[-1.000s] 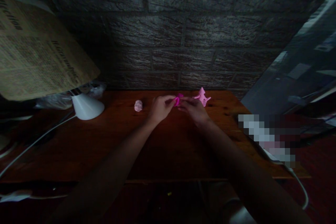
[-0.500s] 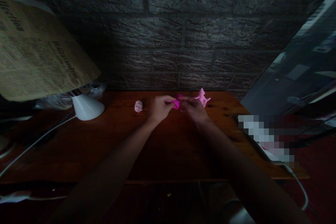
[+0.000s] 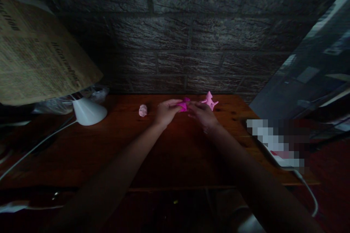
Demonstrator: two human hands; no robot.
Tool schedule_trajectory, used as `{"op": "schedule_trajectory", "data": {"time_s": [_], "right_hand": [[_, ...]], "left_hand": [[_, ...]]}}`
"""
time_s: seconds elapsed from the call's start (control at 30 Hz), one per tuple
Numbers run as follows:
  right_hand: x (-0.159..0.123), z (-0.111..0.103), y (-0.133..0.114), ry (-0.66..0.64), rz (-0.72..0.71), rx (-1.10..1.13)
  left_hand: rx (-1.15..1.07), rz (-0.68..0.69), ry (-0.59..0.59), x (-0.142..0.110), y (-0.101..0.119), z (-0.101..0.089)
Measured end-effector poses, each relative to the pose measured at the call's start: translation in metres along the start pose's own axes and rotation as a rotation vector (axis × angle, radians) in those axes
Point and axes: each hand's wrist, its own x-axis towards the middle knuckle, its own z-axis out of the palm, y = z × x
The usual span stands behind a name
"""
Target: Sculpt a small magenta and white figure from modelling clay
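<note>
Both of my hands meet over the far middle of a dark wooden table (image 3: 175, 153). My left hand (image 3: 165, 112) and my right hand (image 3: 201, 115) pinch a small bright magenta piece (image 3: 183, 106) between their fingertips, one from each side. Just behind my right hand stands a small pink figure (image 3: 210, 100) with pointed parts. A pale pink lump (image 3: 142, 110) lies on the table to the left of my left hand, apart from it.
A white lamp base (image 3: 89, 111) with a cable stands at the back left, under a printed paper shade (image 3: 35, 54). Crumpled clear plastic (image 3: 54, 105) lies beside it. A dark brick wall (image 3: 186, 36) backs the table. A white cable (image 3: 303, 185) runs off the right edge.
The magenta piece looked like an open loop between my fingers a second ago; now it is pressed into a more compact shape. My hands stay in nearly the same place.
</note>
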Motion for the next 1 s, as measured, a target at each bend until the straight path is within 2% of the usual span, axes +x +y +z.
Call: {"op": "schedule_trajectory", "data": {"time_s": [0.13, 0.23, 0.57, 0.8, 1.0], "right_hand": [[0.0, 0.0, -0.001, 0.01, 0.023, 0.016], [-0.001, 0.0, -0.002, 0.011, 0.037, 0.014], [-0.005, 0.005, -0.004, 0.009, 0.038, 0.028], [-0.006, 0.006, -0.007, 0.058, 0.048, 0.063], [-0.007, 0.007, -0.011, 0.046, 0.115, 0.08]], "left_hand": [[-0.104, -0.068, 0.008, -0.003, 0.001, 0.004], [-0.102, -0.077, 0.018, -0.004, 0.003, 0.005], [0.09, 0.053, 0.058, -0.001, 0.002, 0.003], [0.101, 0.056, -0.011, 0.0, -0.002, 0.003], [0.216, 0.167, -0.026, 0.002, -0.004, 0.0]]}}
